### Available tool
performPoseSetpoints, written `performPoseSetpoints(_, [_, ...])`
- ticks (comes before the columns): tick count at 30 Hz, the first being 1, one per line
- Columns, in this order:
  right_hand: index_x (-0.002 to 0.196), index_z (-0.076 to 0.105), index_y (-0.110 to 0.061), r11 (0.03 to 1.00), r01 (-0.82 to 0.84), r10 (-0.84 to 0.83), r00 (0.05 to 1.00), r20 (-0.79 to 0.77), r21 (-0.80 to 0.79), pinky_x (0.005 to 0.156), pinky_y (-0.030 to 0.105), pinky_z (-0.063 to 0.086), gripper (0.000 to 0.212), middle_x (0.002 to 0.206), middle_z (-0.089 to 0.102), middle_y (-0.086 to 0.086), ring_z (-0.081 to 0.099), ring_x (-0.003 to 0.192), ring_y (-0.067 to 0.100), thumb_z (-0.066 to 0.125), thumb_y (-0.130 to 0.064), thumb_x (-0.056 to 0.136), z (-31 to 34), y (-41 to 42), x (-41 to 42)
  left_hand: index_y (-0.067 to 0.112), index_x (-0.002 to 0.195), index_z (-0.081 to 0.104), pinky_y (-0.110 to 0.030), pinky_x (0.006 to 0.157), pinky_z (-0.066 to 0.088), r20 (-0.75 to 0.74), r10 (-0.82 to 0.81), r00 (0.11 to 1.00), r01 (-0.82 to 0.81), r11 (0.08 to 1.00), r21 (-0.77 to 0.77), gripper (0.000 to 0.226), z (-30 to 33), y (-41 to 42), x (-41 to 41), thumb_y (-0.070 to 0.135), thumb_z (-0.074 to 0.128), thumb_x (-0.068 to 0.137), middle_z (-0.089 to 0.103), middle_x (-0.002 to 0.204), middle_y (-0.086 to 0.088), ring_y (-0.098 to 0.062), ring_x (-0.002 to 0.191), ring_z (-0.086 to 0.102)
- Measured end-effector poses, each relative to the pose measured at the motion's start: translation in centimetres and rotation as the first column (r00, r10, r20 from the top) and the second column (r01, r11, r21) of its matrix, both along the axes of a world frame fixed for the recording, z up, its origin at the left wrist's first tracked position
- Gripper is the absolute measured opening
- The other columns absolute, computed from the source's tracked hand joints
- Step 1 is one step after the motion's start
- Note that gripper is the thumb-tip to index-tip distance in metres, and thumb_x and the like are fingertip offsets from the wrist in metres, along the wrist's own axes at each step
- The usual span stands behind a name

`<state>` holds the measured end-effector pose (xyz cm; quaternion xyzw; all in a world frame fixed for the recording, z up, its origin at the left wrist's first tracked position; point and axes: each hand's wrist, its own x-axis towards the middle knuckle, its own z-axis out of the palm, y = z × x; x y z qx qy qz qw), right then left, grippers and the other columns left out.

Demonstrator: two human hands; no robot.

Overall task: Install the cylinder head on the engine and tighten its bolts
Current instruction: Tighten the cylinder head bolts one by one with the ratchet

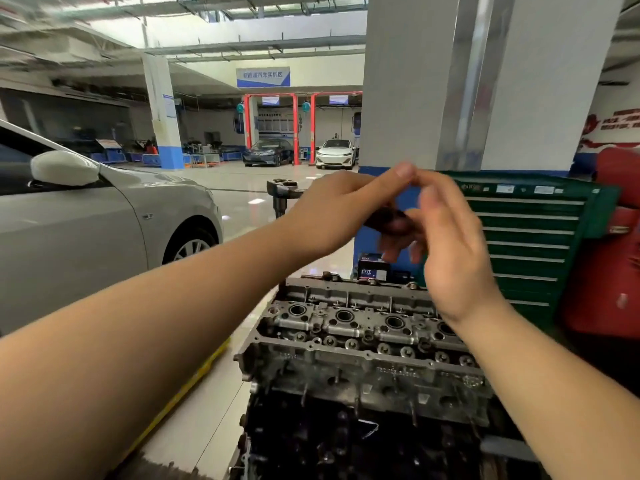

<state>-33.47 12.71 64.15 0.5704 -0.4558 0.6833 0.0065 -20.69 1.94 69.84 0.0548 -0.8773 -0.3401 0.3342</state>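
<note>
The grey cast-metal cylinder head (360, 337) is already seated on top of the dark, grimy engine block (346, 441), its lower face lying flush along the block's upper edge, so the placing step is judged to be done. Its open top, with a row of round wells and small studs, is seen uncovered. Whether bolts are already in their holes cannot be told.

Both hands are raised well above the head, clear of it. By the left hand (332, 216) a dark-handled ratchet wrench (282, 190) is gripped, its socket end projecting to the left of the fist and the handle end showing between the two hands. The right hand (450, 244) is blurred; its fingers are loosely curved beside the handle end, and whether anything is pinched there cannot be told. The tool is judged to be under adjustment, so tightening seems unfinished or not yet begun.

Behind the engine, a green metal drawer cabinet (530, 237) and a small dark box with a white label (372, 270) are seen; a silver car (86, 216) stands at the left.
</note>
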Motion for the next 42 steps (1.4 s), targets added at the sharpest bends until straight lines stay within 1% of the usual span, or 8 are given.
performPoseSetpoints(6, [0.13,0.054,-0.03,0.854,0.083,-0.18,0.974,0.142,0.514,0.066,0.023,0.05,0.032,0.112,0.07,-0.004,0.067,0.094,0.012,0.063,-0.036,0.1,-4.9,-9.4,-0.1,0.011,0.057,0.055,-0.021,0.065,0.047,0.146,-0.078,0.986,0.082,0.996,-0.018,0.045,2.2,-2.5,7.6,0.028,0.064,0.098,0.048,0.055,-0.003,-0.015,0.054,0.049])
performPoseSetpoints(9, [0.148,0.041,-0.026,0.772,-0.063,-0.017,0.993,0.119,0.633,0.071,0.027,0.048,0.069,0.128,0.056,-0.007,0.061,0.102,0.012,0.076,-0.035,0.089,-5.2,-15.5,2.5,0.007,0.076,0.071,-0.022,0.06,0.046,0.276,-0.042,0.96,0.044,0.999,0.001,0.015,3.0,-3.6,11.5,0.012,0.067,0.09,0.066,0.095,-0.015,-0.026,0.06,0.051])
performPoseSetpoints(15, [0.087,0.067,-0.019,0.879,-0.17,-0.014,0.925,0.381,0.445,0.066,0.035,0.053,0.024,0.06,0.064,-0.008,0.06,0.063,0.018,0.07,-0.042,0.085,-3.0,-23.3,6.1,0.048,0.14,0.051,-0.019,0.093,0.045,0.401,0.279,0.873,-0.268,0.96,-0.083,0.074,4.6,-5.1,15.9,0.003,0.069,0.084,0.053,0.146,0.028,0.005,0.13,0.054])
performPoseSetpoints(19, [0.073,0.063,-0.022,0.876,-0.144,-0.067,0.909,0.412,0.461,0.043,0.025,0.042,0.037,0.047,0.052,-0.008,0.051,0.051,0.02,0.065,-0.056,0.089,-2.8,-24.8,6.2,0.045,0.148,0.042,-0.019,0.075,0.045,0.451,0.689,0.567,-0.519,0.724,-0.455,0.074,4.7,-8.8,17.3,0.001,0.062,0.091,0.055,0.136,0.02,-0.006,0.107,0.057])
performPoseSetpoints(24, [0.077,0.061,-0.019,0.877,-0.22,0.006,0.894,0.449,0.426,0.053,0.032,0.041,0.03,0.058,0.051,0.0,0.047,0.052,0.022,0.065,-0.046,0.09,-2.9,-24.4,5.8,0.043,0.141,0.046,-0.033,0.065,0.052,0.292,0.883,0.366,-0.488,0.45,-0.748,0.059,3.4,-15.7,15.5,0.009,0.053,0.094,0.06,0.102,0.01,-0.013,0.083,0.058])
performPoseSetpoints(30, [0.068,0.051,-0.017,0.896,-0.235,0.081,0.921,0.38,0.377,0.051,0.032,0.04,0.039,0.059,0.047,0.005,0.045,0.052,0.023,0.064,-0.043,0.094,-3.8,-23.7,5.5,0.034,0.134,0.055,-0.067,0.106,0.043,0.194,0.97,0.144,-0.524,0.241,-0.817,0.039,3.6,-23.3,8.6,0.019,0.062,0.098,0.052,0.132,-0.013,-0.043,0.132,0.043])
performPoseSetpoints(35, [0.063,0.047,-0.02,0.886,-0.33,0.168,0.883,0.438,0.325,0.055,0.037,0.038,0.041,0.056,0.046,0.003,0.041,0.051,0.021,0.065,-0.041,0.094,-4.4,-23.6,4.5,0.018,0.137,0.064,-0.042,0.093,0.055,0.186,0.94,0.285,-0.383,0.289,-0.878,0.037,5.3,-25.0,1.0,0.026,0.067,0.101,0.059,0.122,-0.011,-0.029,0.104,0.057])
performPoseSetpoints(42, [0.06,0.045,-0.027,0.911,-0.282,0.136,0.895,0.424,0.302,0.058,0.038,0.032,0.036,0.062,0.041,0.005,0.038,0.057,0.021,0.061,-0.05,0.083,-4.9,-24.3,4.1,0.014,0.131,0.067,-0.046,0.102,0.053,0.2,0.824,0.53,-0.298,0.402,-0.866,0.038,5.1,-25.4,-4.3,0.001,0.062,0.097,0.068,0.124,-0.011,-0.033,0.115,0.062])
